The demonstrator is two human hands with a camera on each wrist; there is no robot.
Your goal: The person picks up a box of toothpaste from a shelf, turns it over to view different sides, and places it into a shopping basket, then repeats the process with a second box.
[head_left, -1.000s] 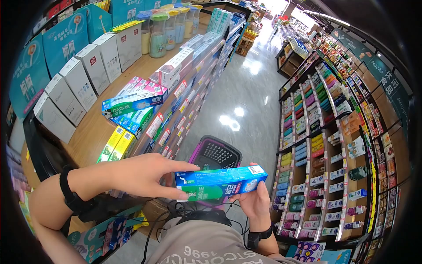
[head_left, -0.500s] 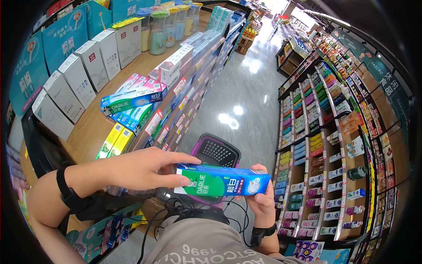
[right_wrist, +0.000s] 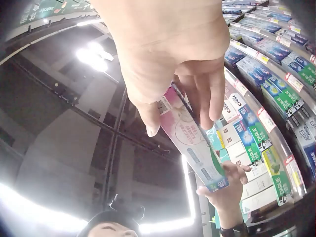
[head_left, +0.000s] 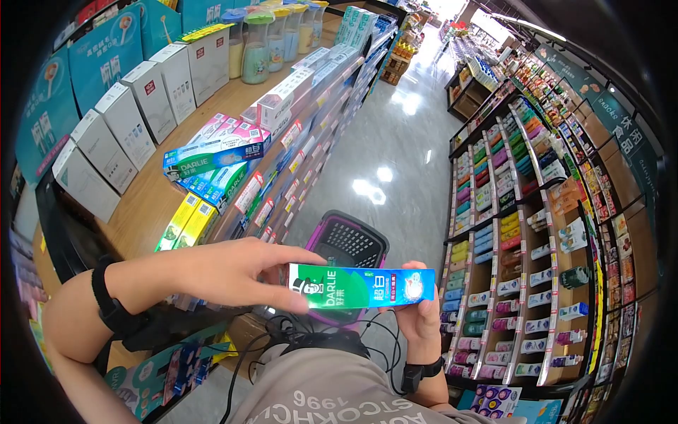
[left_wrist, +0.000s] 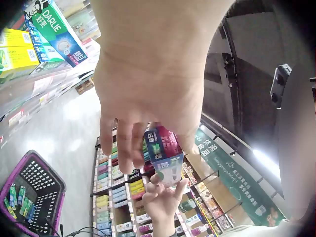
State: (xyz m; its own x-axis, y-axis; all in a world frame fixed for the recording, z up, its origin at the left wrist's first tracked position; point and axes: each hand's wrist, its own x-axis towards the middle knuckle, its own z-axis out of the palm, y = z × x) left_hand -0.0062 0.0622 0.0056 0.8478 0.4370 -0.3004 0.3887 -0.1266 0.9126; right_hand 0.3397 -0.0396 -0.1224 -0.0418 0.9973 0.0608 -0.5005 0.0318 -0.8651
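A green and blue DARLIE toothpaste box (head_left: 364, 286) is held level in front of the torso, its printed long face turned up toward the head camera. My left hand (head_left: 258, 272) grips the green end, thumb on the near side and fingers over the far side. At the blue end, my right hand (head_left: 418, 324) holds the box from beneath, with the thumb at its near corner. In the right wrist view, another side of the toothpaste box (right_wrist: 190, 138) shows pink and white print between thumb and fingers.
Left of me, a wooden shelf (head_left: 134, 205) carries stacked DARLIE boxes (head_left: 212, 159), yellow boxes (head_left: 187, 225), white cartons (head_left: 148, 106) and lidded jugs (head_left: 256, 53). Below stands a purple-rimmed basket (head_left: 385, 247), with several small boxes (left_wrist: 22, 200) inside. Stocked shelves (head_left: 508, 283) line the right side.
The toothpaste box has been rolled in both hands, so the barcoded blue side has turned out of sight and the DARLIE face now points up. Both hands keep their ends.
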